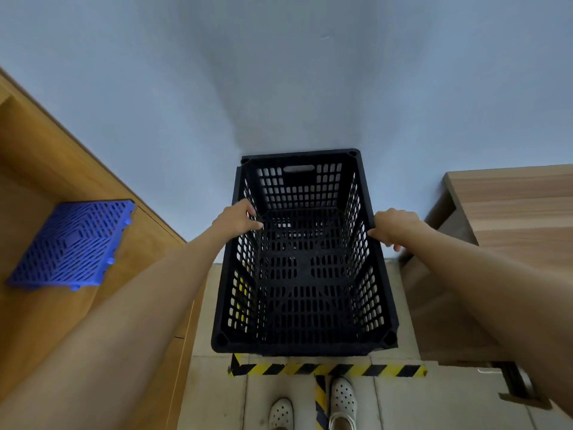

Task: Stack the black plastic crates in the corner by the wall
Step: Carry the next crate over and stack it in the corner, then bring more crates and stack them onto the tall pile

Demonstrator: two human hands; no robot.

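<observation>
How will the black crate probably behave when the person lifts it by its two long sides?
The black crate is probably light for its size: its walls and floor are open lattice and it holds nothing. It likely stays stiff, given the thick rim. With the left hand and right hand gripping opposite rims, it should hang level.

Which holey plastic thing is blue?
The flat grid panel lying on the wooden surface at left. The black crate between both hands is deep, not flat.

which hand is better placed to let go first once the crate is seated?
Left, probably. The left hand only hooks its fingers over the black crate rim; the right hand wraps the opposite rim more fully and could steady it.
</observation>
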